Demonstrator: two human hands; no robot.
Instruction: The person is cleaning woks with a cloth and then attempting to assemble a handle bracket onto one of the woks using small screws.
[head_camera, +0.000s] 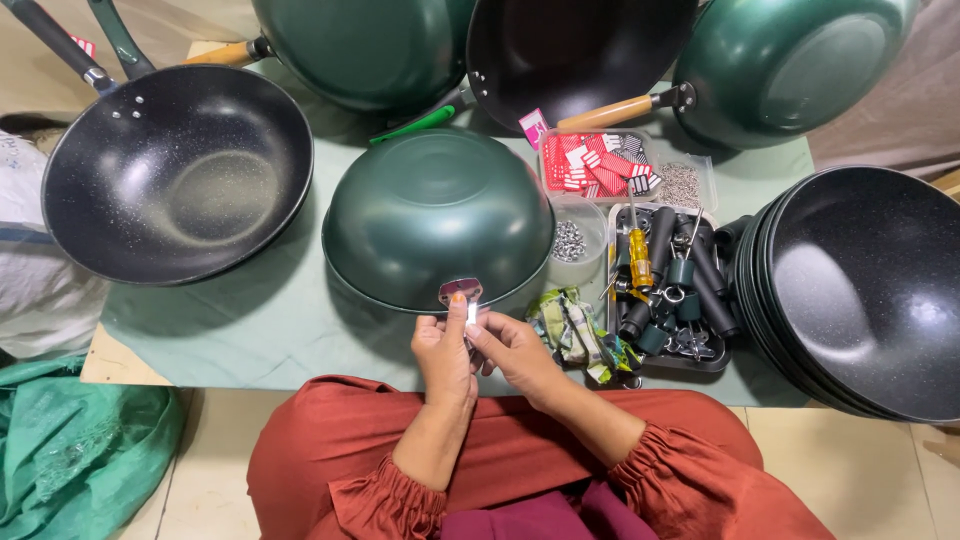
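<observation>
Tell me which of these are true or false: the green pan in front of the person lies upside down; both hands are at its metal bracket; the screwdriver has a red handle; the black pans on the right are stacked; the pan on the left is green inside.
1. The dark green round metal pan lies upside down. True.
2. The left hand and right hand both meet at the small shiny metal bracket on its rim. True.
3. The screwdriver in the tray of black handles has a red handle. False: it is yellow.
4. The black speckled pans on the right are stacked. True.
5. The pan on the left is green inside. False: its inside is black and speckled.
</observation>
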